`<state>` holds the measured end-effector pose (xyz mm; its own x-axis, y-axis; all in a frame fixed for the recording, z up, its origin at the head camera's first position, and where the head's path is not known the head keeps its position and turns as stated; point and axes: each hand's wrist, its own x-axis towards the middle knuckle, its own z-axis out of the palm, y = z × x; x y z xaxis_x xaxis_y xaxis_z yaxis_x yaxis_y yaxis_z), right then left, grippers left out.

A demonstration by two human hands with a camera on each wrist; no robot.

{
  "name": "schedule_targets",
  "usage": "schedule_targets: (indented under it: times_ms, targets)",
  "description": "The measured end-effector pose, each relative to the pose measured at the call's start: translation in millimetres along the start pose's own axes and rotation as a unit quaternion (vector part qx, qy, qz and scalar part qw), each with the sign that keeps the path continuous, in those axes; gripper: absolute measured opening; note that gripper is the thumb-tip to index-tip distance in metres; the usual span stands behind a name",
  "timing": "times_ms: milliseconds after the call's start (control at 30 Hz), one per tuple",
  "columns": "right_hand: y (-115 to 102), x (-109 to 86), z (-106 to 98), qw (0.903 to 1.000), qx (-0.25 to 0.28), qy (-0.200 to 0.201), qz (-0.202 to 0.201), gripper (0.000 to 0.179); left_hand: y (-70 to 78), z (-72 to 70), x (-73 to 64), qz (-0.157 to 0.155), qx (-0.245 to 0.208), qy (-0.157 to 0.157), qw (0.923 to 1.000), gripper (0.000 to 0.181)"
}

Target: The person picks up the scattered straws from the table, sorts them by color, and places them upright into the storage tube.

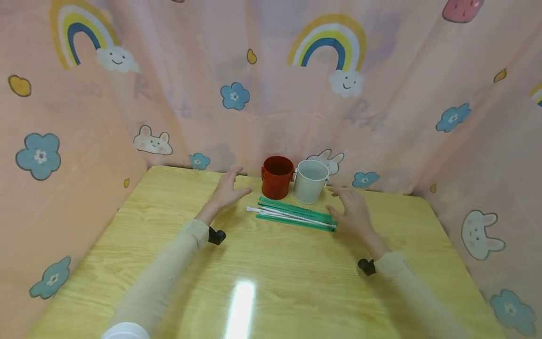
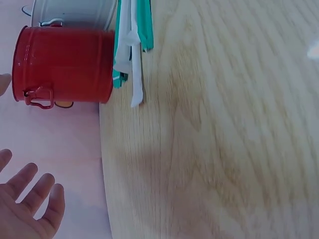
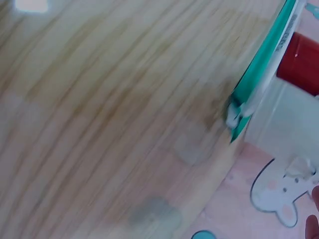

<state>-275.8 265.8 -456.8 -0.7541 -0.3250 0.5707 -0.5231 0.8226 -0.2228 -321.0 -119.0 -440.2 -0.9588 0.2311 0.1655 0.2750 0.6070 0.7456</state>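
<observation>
A red bucket point(image 1: 276, 181) and a white bucket point(image 1: 311, 183) stand side by side at the back of the table, small handles on their sides. Just in front of them lie several long, slim packets point(image 1: 292, 214) in green and white wrappers. To the left of the red bucket, my left hand point(image 1: 225, 192) hovers with thumb and fingers spread, holding nothing. My right hand point(image 1: 350, 211), also spread and holding nothing, is close to the packets' right end and the white bucket. In the left wrist view, the red bucket point(image 2: 65, 64) appears above the left fingers point(image 2: 37, 191).
The wooden table point(image 1: 279, 268) has its back edge against a pink curtain point(image 1: 190, 94) printed with rainbows, flowers and rabbits. A bright light reflection falls on the tabletop near the front. Each wrist wears a small black camera. A white round object shows at the bottom left.
</observation>
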Motion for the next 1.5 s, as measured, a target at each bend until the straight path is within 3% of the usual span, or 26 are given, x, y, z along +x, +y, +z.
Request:
schedule_targets:
  times_ms: [400, 600, 800, 1000, 1200, 1333, 1500]
  targets:
    - [-16.0, 2.8, 17.2, 0.9995, 0.032, 0.009, 0.0, 0.05, 7.2, 20.6, 10.6, -0.016, -0.095, 0.013, 0.9953, 0.075]
    - [-22.9, 6.5, 23.1, 0.9952, 0.072, -0.051, 0.043, 0.043, 11.3, 27.3, 16.6, -0.031, -0.139, 0.01, 0.9898, 0.079]
    - [-23.9, 11.9, 29.9, 0.9717, 0.171, -0.116, 0.114, 0.045, 10.3, 35.0, 23.7, -0.049, -0.165, 0.002, 0.9851, 0.084]
    - [-12.9, 14.4, 38.9, 0.9445, 0.252, -0.153, 0.145, 0.048, 11.9, 39.7, 31.7, -0.05, -0.192, 0.008, 0.9801, 0.086]
    - [-0.9, 15.5, 39.5, 0.9183, 0.294, -0.193, 0.181, 0.053, 15.7, 46.8, 41.1, -0.047, -0.213, 0.002, 0.9759, 0.087]
    - [4.0, 17.1, 41.3, 0.9079, 0.308, -0.207, 0.195, 0.051, 16.8, 53.0, 46.4, -0.054, -0.214, -0.003, 0.9753, 0.088]
    - [3.9, 20.1, 45.1, 0.9115, 0.29, -0.226, 0.184, 0.043, 14.6, 60.6, 48.5, -0.059, -0.222, 0.0, 0.9731, 0.088]
